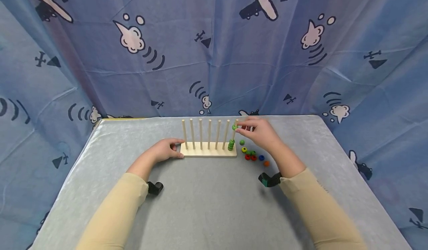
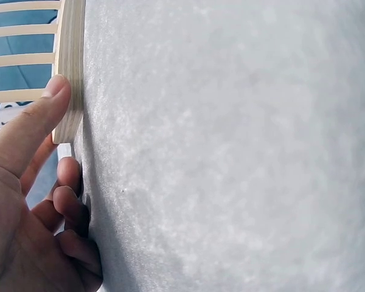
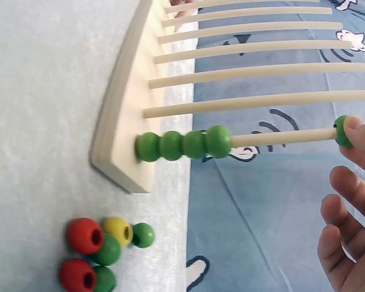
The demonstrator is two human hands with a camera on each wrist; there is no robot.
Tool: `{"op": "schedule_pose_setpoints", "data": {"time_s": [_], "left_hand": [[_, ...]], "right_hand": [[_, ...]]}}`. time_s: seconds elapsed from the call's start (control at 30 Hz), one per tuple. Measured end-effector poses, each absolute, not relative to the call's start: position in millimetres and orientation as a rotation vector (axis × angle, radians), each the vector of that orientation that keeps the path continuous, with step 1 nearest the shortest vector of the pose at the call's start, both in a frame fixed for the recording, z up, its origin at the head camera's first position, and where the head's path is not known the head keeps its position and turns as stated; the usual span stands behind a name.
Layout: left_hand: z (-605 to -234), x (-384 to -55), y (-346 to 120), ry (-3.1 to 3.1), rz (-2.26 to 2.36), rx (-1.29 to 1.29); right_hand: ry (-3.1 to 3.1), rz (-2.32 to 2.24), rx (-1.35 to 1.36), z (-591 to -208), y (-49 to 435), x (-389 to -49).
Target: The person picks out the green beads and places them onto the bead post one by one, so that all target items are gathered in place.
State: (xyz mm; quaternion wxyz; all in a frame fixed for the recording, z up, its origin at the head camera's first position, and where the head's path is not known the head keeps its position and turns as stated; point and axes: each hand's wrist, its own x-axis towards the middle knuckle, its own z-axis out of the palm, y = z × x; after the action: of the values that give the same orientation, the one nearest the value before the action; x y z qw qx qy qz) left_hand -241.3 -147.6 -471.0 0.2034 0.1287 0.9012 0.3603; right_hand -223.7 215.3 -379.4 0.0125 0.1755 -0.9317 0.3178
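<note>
A wooden peg stand point(image 1: 208, 153) with a row of upright pegs sits on the table. My left hand point(image 1: 163, 150) grips its left end, the thumb point(image 2: 58, 91) on the front of the base and other fingers behind. At the rightmost peg point(image 3: 286, 136), my right hand point(image 1: 260, 131) pinches a green bead point(image 3: 342, 131) between thumb and forefinger. That bead is around the peg's upper end. Lower on the same peg, several green beads point(image 3: 182, 145) are stacked against the base. The other pegs carry no beads.
Loose beads lie right of the stand: red beads point(image 3: 85, 236), a yellow bead point(image 1: 244, 149), a blue bead point(image 1: 261, 158), an orange bead point(image 1: 266, 163) and several green ones. Behind the grey-covered table point(image 1: 207, 205) hangs a blue patterned curtain point(image 1: 180, 38).
</note>
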Motion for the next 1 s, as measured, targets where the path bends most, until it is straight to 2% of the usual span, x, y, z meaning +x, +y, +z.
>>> {"op": "schedule_pose_setpoints", "data": {"time_s": [0.67,1.0], "left_hand": [[-471.9,-242.8,-148.0,2.515,0.997,0.355],[-469.6,-241.9,-147.8,2.506,0.999,0.356]], "right_hand": [[-3.058,0.898,0.512,-422.0,212.1,-228.4],[-3.045,0.895,0.559,-426.2,215.8,-226.7]]}}
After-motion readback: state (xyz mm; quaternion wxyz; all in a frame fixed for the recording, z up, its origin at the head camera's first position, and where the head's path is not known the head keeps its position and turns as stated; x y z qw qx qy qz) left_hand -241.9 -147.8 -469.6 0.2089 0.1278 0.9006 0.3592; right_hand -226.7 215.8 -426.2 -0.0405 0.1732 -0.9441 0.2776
